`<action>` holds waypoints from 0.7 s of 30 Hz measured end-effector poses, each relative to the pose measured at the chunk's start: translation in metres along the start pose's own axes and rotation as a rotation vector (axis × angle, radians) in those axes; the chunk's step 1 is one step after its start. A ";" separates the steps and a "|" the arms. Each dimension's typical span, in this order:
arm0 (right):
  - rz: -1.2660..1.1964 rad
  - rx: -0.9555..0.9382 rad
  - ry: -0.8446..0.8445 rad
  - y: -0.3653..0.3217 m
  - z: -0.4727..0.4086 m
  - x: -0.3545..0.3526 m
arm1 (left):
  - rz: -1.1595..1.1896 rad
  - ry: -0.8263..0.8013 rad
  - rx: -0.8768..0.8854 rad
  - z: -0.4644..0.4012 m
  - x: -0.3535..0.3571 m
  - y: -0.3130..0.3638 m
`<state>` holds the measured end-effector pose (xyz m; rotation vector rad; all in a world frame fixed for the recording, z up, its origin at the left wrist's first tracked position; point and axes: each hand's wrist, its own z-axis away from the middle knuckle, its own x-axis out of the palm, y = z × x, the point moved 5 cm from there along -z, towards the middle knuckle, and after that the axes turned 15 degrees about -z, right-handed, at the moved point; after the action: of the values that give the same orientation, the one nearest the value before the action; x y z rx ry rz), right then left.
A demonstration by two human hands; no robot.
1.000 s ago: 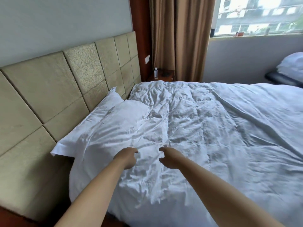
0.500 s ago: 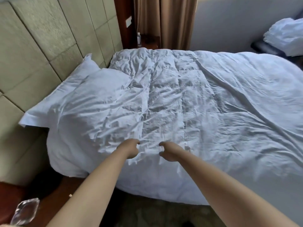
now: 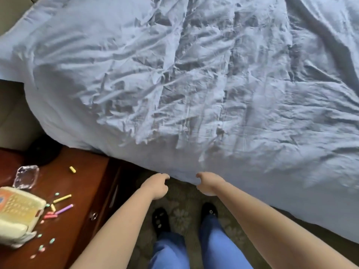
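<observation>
Hands, count 2, both low at the near side of the bed. Left hand and right hand have their fingers curled and pinch the hanging hem of the duvet, with a short stretch of hem between them.

Duvet, count 1: white, heavily creased, spread over the bed beyond and to the right of the hands, its edge draped down to them.

Pillow, count 1 visible: far beyond the left hand, partly under the duvet.

Counter, left of the left hand, red-brown wood. On it:
- telephone, count 1, cream
- glass ashtray, count 1, beyond the telephone
- chalk sticks, 5 longer ones counted (3 yellow, 1 purple, 1 pink); the fragments are too small to count

Shoes, count 2, black, on patterned carpet below the hands.
</observation>
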<state>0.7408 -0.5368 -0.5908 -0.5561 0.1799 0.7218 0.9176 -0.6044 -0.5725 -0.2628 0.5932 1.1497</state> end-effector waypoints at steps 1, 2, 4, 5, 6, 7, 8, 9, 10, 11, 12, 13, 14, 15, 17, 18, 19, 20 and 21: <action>0.001 0.002 -0.020 0.008 -0.007 0.008 | 0.042 -0.007 -0.017 -0.005 0.013 -0.003; -0.002 0.002 -0.039 0.014 -0.014 0.017 | 0.090 -0.012 -0.033 -0.011 0.024 -0.005; -0.002 0.002 -0.067 0.026 -0.032 0.034 | 0.207 -0.017 -0.075 -0.025 0.045 -0.009; 0.003 0.005 -0.077 0.031 -0.040 0.042 | 0.289 -0.019 -0.105 -0.032 0.055 -0.012; -0.005 0.007 -0.085 0.035 -0.049 0.049 | 0.386 -0.022 -0.143 -0.040 0.065 -0.014; -0.022 0.008 -0.088 0.039 -0.057 0.056 | 0.486 -0.022 -0.179 -0.049 0.076 -0.017; -0.050 0.010 -0.087 0.042 -0.066 0.064 | 0.590 -0.025 -0.217 -0.058 0.087 -0.020; -0.098 0.021 -0.080 0.045 -0.076 0.071 | 0.708 -0.030 -0.260 -0.069 0.097 -0.024; -0.177 0.039 -0.063 0.048 -0.085 0.078 | 0.857 -0.038 -0.311 -0.080 0.107 -0.027; -0.293 0.070 -0.032 0.051 -0.095 0.086 | 1.027 -0.047 -0.362 -0.091 0.115 -0.030; -0.453 0.108 0.019 0.055 -0.107 0.093 | 1.202 -0.051 -0.410 -0.104 0.124 -0.033; -0.675 0.186 0.065 0.060 -0.119 0.100 | 1.370 -0.041 -0.457 -0.116 0.132 -0.037; -0.921 0.276 0.091 0.065 -0.128 0.107 | 1.516 -0.022 -0.499 -0.127 0.140 -0.041; -1.155 0.362 0.102 0.073 -0.142 0.119 | 1.637 -0.008 -0.529 -0.141 0.151 -0.046; -1.482 0.483 0.117 0.088 -0.168 0.140 | 1.799 -0.003 -0.559 -0.169 0.174 -0.053; -1.609 0.508 0.141 0.095 -0.181 0.148 | 1.848 -0.011 -0.566 -0.185 0.187 -0.055; -1.731 0.512 0.184 0.105 -0.197 0.157 | 1.892 -0.020 -0.569 -0.200 0.200 -0.057; -1.834 0.522 0.219 0.112 -0.208 0.164 | 1.936 -0.024 -0.569 -0.213 0.212 -0.057; -1.904 0.532 0.253 0.118 -0.220 0.170 | 1.976 -0.025 -0.567 -0.226 0.222 -0.057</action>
<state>0.7949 -0.4856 -0.8837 -0.1104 0.0112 -1.2286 0.9626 -0.5649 -0.8891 -0.0568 0.3535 3.2366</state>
